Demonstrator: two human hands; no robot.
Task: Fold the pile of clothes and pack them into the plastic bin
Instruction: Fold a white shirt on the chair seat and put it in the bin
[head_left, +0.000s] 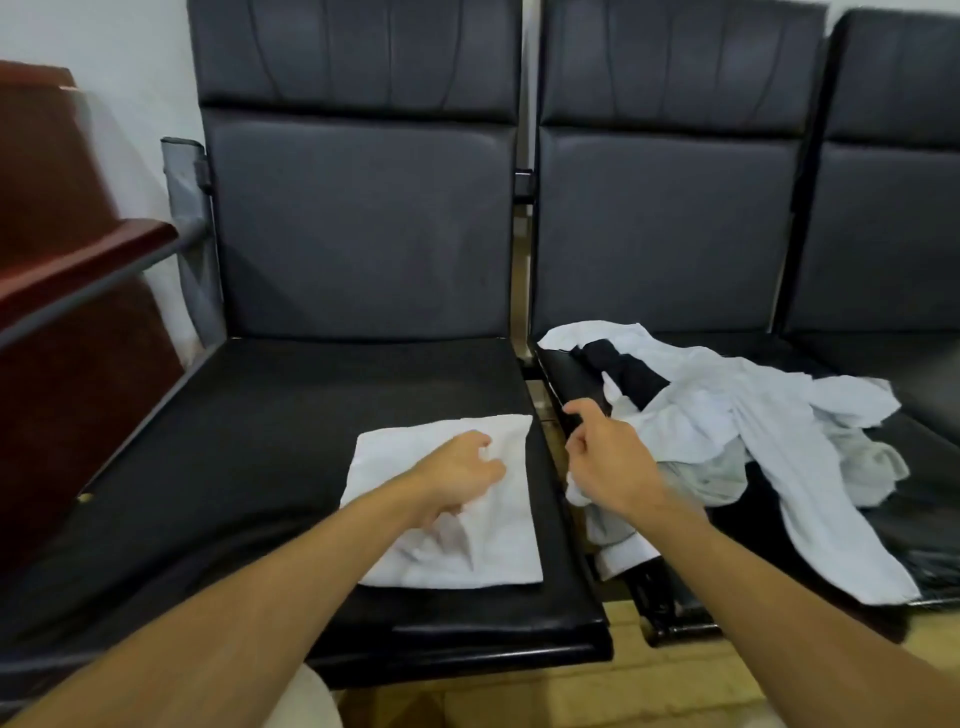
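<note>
A folded white garment (498, 551) lies flat on the front right part of the left black seat (291, 415). My left hand (460, 475) rests on top of it with fingers curled into the fabric, which wrinkles under the palm. A loose pile of white, grey and black clothes (737, 431) is spread over the neighbouring seat on the right. My right hand (605, 449) hovers over the gap between the two seats at the pile's left edge, fingers loosely curled and holding nothing. No plastic bin is in view.
A row of black padded chairs with tall backrests (363, 223) stands against a white wall. A dark red wooden piece of furniture (67, 249) is on the left. A yellowish floor (628, 675) shows below the seats.
</note>
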